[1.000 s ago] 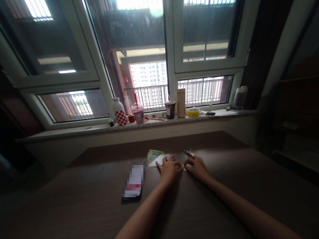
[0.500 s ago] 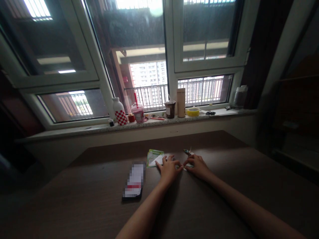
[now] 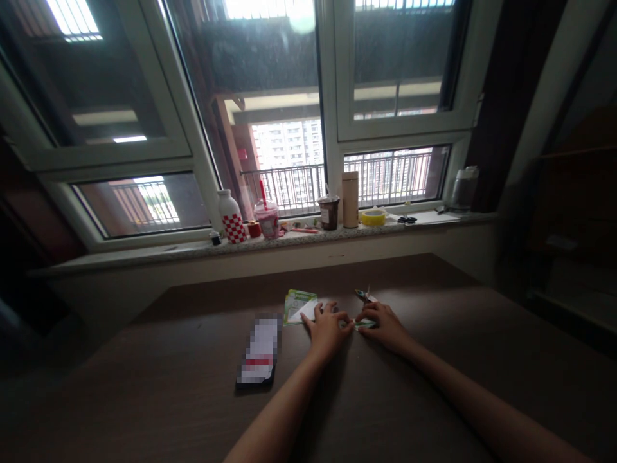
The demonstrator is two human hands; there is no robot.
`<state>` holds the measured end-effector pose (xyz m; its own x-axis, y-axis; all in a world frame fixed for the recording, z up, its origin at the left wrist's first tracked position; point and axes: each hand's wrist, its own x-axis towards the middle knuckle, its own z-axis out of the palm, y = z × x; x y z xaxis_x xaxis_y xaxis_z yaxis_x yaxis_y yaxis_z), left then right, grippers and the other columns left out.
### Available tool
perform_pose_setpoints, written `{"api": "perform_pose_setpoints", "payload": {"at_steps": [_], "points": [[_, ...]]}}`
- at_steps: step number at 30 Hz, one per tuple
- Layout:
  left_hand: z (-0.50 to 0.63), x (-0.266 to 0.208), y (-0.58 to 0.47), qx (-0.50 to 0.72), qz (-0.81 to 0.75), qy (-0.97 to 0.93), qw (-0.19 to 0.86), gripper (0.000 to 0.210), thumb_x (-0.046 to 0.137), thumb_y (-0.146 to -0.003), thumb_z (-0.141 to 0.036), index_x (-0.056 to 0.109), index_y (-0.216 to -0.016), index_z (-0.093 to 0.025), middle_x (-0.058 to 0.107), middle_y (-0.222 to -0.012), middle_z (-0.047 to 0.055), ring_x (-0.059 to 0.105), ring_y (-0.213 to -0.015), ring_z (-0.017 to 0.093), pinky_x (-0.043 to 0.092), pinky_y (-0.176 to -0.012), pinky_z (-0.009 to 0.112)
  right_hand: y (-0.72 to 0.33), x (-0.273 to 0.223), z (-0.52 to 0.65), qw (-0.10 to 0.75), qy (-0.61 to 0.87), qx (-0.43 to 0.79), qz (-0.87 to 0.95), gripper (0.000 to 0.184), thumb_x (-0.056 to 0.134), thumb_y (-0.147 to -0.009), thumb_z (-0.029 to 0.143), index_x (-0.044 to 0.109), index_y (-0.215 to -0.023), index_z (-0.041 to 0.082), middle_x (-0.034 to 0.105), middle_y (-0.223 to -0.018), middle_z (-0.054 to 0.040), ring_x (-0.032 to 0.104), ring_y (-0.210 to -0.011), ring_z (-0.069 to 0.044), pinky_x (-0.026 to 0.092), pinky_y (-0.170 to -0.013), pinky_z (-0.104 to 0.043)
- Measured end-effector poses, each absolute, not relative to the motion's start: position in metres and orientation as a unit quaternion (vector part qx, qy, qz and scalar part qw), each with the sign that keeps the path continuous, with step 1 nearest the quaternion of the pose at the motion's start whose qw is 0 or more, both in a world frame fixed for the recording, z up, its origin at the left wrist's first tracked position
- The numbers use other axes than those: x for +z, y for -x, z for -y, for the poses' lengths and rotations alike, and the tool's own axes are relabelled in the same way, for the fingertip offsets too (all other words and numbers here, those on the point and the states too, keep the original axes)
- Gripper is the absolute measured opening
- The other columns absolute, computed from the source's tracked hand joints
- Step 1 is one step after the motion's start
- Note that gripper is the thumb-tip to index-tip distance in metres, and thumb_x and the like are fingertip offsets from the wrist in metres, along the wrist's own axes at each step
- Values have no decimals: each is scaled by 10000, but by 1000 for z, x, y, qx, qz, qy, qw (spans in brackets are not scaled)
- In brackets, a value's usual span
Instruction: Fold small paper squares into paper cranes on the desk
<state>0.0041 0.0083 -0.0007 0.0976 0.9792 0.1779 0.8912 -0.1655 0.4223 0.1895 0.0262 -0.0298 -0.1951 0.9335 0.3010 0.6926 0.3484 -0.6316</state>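
Observation:
My left hand [image 3: 328, 332] rests palm down on the table, thumb and forefinger pinched at the left end of a small green-and-white paper strip [image 3: 365, 323]. Its other fingers spread over a folded white paper [image 3: 303, 313], which lies partly on some green printed cards [image 3: 299, 297]. From the other side, my right hand [image 3: 386, 326] pinches the same strip, its fingers curled over the top and hiding much of it. Just beyond the right fingers lies a small dark object with pale scraps [image 3: 362, 295], too small to name.
A phone [image 3: 259, 352] lies left of my left forearm on the brown table [image 3: 193, 366]. Behind, the windowsill [image 3: 294, 241] carries a checkered bottle [image 3: 232, 218], a pink drink cup [image 3: 267, 218], a dark drink cup [image 3: 330, 212], a tan flask [image 3: 350, 199] and yellow tape [image 3: 373, 218].
More of the strip's green printed side shows under my right fingers, where it looked mostly white before. The right fingers have shifted slightly; my left hand has hardly moved.

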Motion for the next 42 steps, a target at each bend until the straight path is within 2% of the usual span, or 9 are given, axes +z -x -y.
{"api": "perform_pose_setpoints", "payload": {"at_steps": [5, 9, 21, 28, 38, 42], "points": [[-10, -4, -3, 218, -634, -735, 99, 156, 647, -839, -490, 752, -884, -384, 535, -1443, -42, 313, -1409, 367, 29, -1055, 817, -192, -37, -29, 397, 523, 182, 732, 182, 686, -780, 382, 806, -816, 249, 695, -1032, -85, 577, -1105, -288, 420, -1027, -437], [-10, -5, -3, 219, -631, -738, 96, 158, 648, -837, -492, 750, -879, -379, 535, -1442, -45, 315, -1405, 359, 30, -1064, 805, -191, -38, -28, 400, 519, 168, 736, 177, 700, -781, 388, 813, -768, 252, 696, -1039, -94, 568, -1111, -298, 432, -1021, -439], [-8, 0, -3, 196, -631, -744, 102, 169, 642, -843, -484, 751, -919, -378, 510, -1471, -46, 294, -1410, 367, 47, -1082, 787, -185, -37, -22, 348, 532, 68, 769, 175, 663, -848, 313, 815, -931, 285, 654, -1130, -126, 530, -1119, -291, 438, -1018, -442], [-10, -3, -2, 206, -625, -745, 106, 160, 637, -849, -468, 750, -910, -372, 517, -1460, -51, 298, -1407, 365, 35, -1076, 795, -183, -36, -22, 325, 551, 61, 766, 233, 601, -895, 363, 804, -986, 292, 627, -1106, -120, 503, -1121, -292, 445, -1007, -440], [-7, -7, -2, 228, -616, -749, 82, 159, 622, -871, -463, 745, -904, -368, 564, -1404, -40, 314, -1407, 347, 7, -1077, 802, -189, -39, -25, 354, 543, 102, 755, 249, 654, -831, 337, 793, -1026, 267, 638, -1124, -113, 535, -1128, -285, 419, -1036, -441], [-5, -7, -1, 243, -615, -744, 89, 141, 645, -861, -436, 754, -897, -354, 574, -1395, -18, 323, -1405, 341, -5, -1083, 796, -191, -36, -24, 369, 546, 123, 742, 233, 666, -803, 326, 803, -974, 248, 660, -1074, -106, 554, -1109, -289, 426, -1024, -439]]}}
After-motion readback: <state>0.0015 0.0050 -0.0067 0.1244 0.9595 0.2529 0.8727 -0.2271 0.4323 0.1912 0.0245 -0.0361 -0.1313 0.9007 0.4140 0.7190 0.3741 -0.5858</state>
